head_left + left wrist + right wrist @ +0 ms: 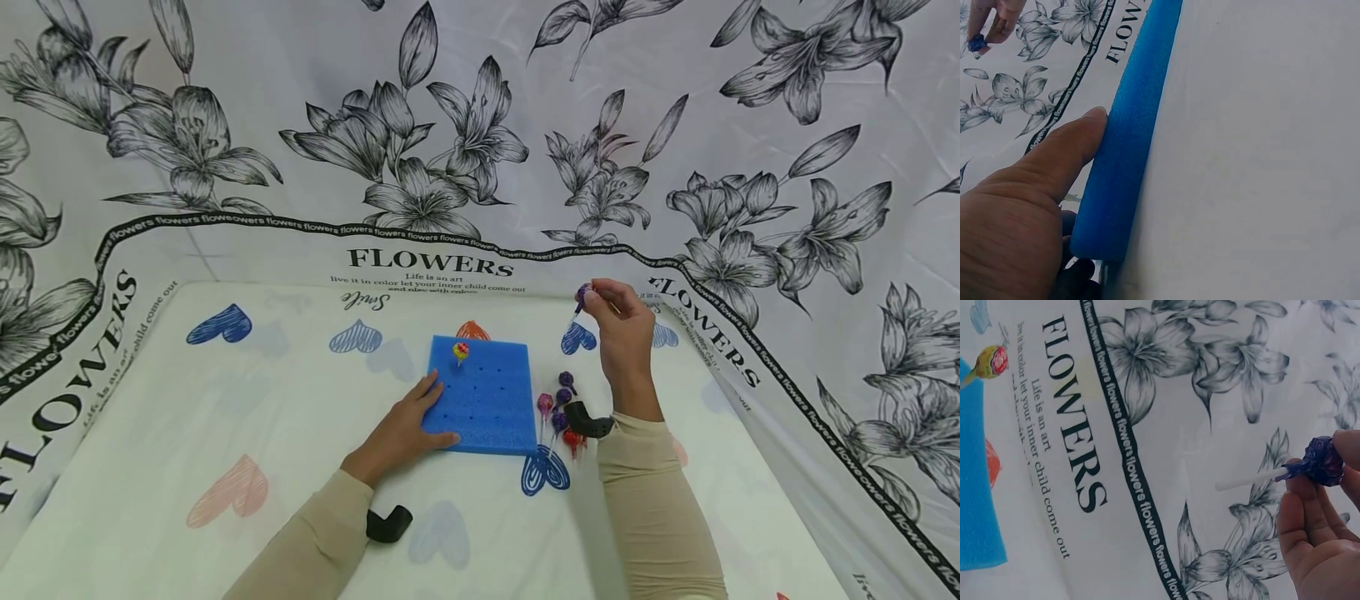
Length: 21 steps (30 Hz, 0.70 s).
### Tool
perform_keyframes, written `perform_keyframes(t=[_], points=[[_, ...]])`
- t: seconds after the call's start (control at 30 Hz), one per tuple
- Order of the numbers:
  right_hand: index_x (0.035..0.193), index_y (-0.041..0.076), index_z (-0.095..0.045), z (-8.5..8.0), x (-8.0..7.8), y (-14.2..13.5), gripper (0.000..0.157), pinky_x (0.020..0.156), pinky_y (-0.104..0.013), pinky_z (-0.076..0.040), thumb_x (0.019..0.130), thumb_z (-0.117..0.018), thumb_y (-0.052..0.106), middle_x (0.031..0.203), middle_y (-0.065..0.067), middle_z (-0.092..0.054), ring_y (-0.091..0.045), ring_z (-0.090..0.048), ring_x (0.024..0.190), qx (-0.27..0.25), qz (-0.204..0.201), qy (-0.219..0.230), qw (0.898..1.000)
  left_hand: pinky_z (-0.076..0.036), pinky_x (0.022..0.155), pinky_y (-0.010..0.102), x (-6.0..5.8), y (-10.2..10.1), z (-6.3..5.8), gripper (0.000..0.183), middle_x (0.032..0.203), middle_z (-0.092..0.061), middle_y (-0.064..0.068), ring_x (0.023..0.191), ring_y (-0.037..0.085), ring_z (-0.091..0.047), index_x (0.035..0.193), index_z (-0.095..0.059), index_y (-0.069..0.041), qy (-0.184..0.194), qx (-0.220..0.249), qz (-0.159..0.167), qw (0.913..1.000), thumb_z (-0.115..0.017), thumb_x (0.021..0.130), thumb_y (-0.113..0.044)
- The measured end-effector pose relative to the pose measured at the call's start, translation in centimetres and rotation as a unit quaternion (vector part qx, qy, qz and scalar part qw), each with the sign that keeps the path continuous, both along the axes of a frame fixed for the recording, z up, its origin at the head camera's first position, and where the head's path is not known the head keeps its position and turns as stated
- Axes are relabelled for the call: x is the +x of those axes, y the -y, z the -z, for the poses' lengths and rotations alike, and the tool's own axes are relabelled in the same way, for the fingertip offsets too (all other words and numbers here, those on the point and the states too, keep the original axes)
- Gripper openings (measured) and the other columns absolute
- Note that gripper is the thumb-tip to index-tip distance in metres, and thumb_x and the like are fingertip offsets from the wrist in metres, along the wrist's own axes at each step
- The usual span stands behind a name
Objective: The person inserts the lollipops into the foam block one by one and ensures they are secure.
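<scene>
A blue foam block [483, 400] with rows of small holes lies on the table, a yellow-and-red lollipop [461, 351] upright in its far left part. My left hand [408, 425] rests at the block's near left corner, fingers along the left side and straight thumb [1079, 144] against the near edge. Raised beyond the block's right side, my right hand [621, 321] pinches a purple-wrapped lollipop [1322, 462] by its head. Its bare white stick [1247, 480] points away from the fingers, downward in the head view.
Right of the block lie several loose lollipops: purple ones [564, 397], a pink one [545, 404] and a red one [572, 440]. A white cloth with printed hearts [228, 492] covers the table. Behind hangs a flower-printed curtain [255, 50]. Each wrist carries a black camera mount [388, 525].
</scene>
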State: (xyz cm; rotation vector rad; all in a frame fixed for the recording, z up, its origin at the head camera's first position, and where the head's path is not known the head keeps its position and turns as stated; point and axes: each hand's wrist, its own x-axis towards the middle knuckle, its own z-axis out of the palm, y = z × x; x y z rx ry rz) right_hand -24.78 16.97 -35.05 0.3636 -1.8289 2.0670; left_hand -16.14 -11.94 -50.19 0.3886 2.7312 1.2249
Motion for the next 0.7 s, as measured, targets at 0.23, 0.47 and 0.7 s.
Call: perform_keyframes(t=[0.23, 0.47, 0.7], points=[[0.119, -0.01, -0.062, -1.3, 0.9, 1.7, 0.032, 0.094, -0.034, -0.047, 0.089, -0.067, -0.002, 0.112, -0.02, -0.063, -0.027, -0.063, 0.103, -0.01, -0.031, -0.044, 0.999, -0.028, 0.108, 0.051, 0.0, 0.1, 0.1, 0.095, 0.16, -0.013, 0.003, 0.143, 0.033, -0.017, 0.15, -0.031, -0.005, 0.0, -0.005, 0.0, 1.0, -0.077, 0.079, -0.048], [0.117, -0.011, -0.063, -2.4, 1.8, 3.5, 0.03, 0.092, -0.033, -0.048, 0.088, -0.067, -0.004, 0.113, -0.02, -0.064, -0.027, -0.062, 0.104, 0.001, -0.05, -0.083, 0.995, -0.028, 0.109, 0.051, 0.0, 0.1, 0.0, 0.094, 0.16, -0.013, 0.002, 0.143, 0.032, -0.017, 0.15, -0.032, -0.004, -0.004, 0.0, -0.003, 1.0, -0.077, 0.079, -0.048], [0.117, -0.008, -0.064, -1.8, 2.2, 5.2, 0.03, 0.09, -0.033, -0.05, 0.088, -0.069, 0.0, 0.113, -0.017, -0.064, -0.026, -0.063, 0.103, 0.025, -0.053, -0.065, 0.996, -0.028, 0.109, 0.049, 0.1, 0.0, 0.1, 0.094, 0.16, -0.013, 0.002, 0.143, 0.031, -0.017, 0.15, -0.033, -0.004, -0.004, -0.006, -0.007, 0.9999, -0.077, 0.079, -0.047]])
